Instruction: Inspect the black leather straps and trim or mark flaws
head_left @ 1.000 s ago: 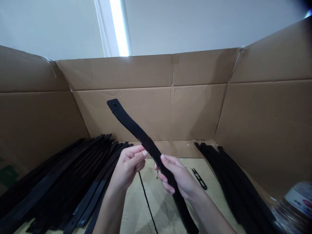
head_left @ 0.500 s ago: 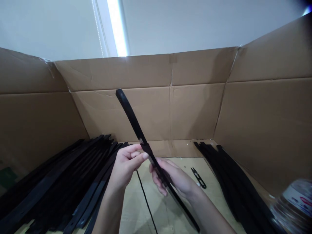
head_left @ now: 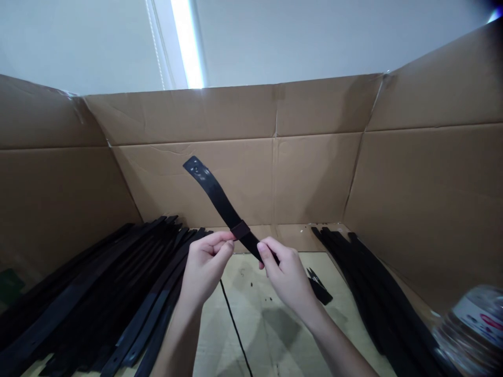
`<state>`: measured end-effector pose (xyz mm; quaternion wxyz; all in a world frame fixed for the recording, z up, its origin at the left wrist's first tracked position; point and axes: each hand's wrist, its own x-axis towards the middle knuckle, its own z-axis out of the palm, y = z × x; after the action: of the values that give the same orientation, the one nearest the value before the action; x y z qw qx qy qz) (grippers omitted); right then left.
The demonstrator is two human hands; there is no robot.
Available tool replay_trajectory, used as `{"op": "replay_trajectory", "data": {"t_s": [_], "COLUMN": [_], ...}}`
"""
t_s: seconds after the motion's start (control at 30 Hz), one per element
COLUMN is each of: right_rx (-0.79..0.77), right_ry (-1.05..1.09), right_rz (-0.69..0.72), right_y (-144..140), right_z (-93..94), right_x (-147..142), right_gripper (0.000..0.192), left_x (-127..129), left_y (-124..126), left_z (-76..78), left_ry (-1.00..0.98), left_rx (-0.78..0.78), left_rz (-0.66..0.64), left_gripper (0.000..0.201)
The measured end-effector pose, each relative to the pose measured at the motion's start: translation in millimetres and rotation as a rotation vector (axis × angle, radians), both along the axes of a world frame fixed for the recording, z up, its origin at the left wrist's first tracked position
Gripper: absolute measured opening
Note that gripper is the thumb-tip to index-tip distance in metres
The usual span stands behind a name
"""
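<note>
so the black strap (head_left: 220,201) got twisted from edge-on back to its flat glossy face, its tip dropped toward frame centre-left, and the right hand (head_left: 288,277) slid up it to pinch just beside the left hand (head_left: 204,267).

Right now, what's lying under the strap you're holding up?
Below the strap: bare cardboard floor, a thin black cord and small black snips, partly hidden behind the right hand.
</note>
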<state>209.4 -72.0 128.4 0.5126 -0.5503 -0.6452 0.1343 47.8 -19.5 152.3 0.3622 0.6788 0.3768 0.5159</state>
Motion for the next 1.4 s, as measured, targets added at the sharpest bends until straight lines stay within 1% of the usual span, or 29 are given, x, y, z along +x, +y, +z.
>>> {"op": "replay_trajectory", "data": {"t_s": [0.13,0.37,0.47,0.53,0.63,0.8,0.9,0.97,1.03,1.1,1.2,1.27,1.33,1.4], "right_rx": [0.007,0.014,0.024,0.005,-0.082,-0.254,-0.334,-0.375,-0.398,-0.402,-0.389,-0.357,-0.294,-0.222], "right_ry": [-0.026,-0.008,0.028,0.092,0.244,0.461,0.589,0.676,0.731,0.743,0.718,0.684,0.619,0.53], "right_rz": [-0.002,0.031,0.049,0.086,0.204,0.41,0.54,0.629,0.71,0.754,0.725,0.676,0.607,0.508], "right_y": [-1,-5,-4,-3,-2,-4,-5,-5,-4,-3,-3,-4,-6,-8], "right_z": [-0.5,-0.6,-0.9,-1.5,-1.1,2.4,0.7,-2.0,-4.0,-3.8,-0.3,1.9,2.8,2.4], "right_x": [-2,-8,-7,-7,-6,-1,2,2,1,-1,-4,-5,-6,-7], "right_gripper": [0.034,0.034,0.036,0.039,0.043,0.042,0.041,0.042,0.043,0.044,0.046,0.043,0.034,0.027], "left_x": [3,7,9,9,7,1,-2,-3,-4,-4,-3,-2,-1,-1], "left_y": [-1,-4,-3,-2,1,6,4,2,1,2,3,2,1,-1], "left_z": [-1.5,-4.0,-4.6,-5.3,-6.6,-3.8,-0.3,0.7,-0.2,-2.3,-4.7,-4.1,-1.8,0.9], "left_ry": [0.025,-0.044,-0.064,-0.088,-0.134,-0.213,-0.276,-0.317,-0.333,-0.325,-0.273,-0.225,-0.188,-0.156], "left_rx": [0.072,0.135,0.134,0.108,0.026,-0.134,-0.202,-0.227,-0.224,-0.193,-0.131,-0.091,-0.052,-0.036], "left_rz": [0.048,0.104,0.102,0.069,-0.072,-0.419,-0.594,-0.682,-0.716,-0.67,-0.53,-0.433,-0.344,-0.29], "left_gripper": [0.023,0.023,0.022,0.023,0.028,0.033,0.035,0.036,0.034,0.029,0.022,0.021,0.022,0.023]}}
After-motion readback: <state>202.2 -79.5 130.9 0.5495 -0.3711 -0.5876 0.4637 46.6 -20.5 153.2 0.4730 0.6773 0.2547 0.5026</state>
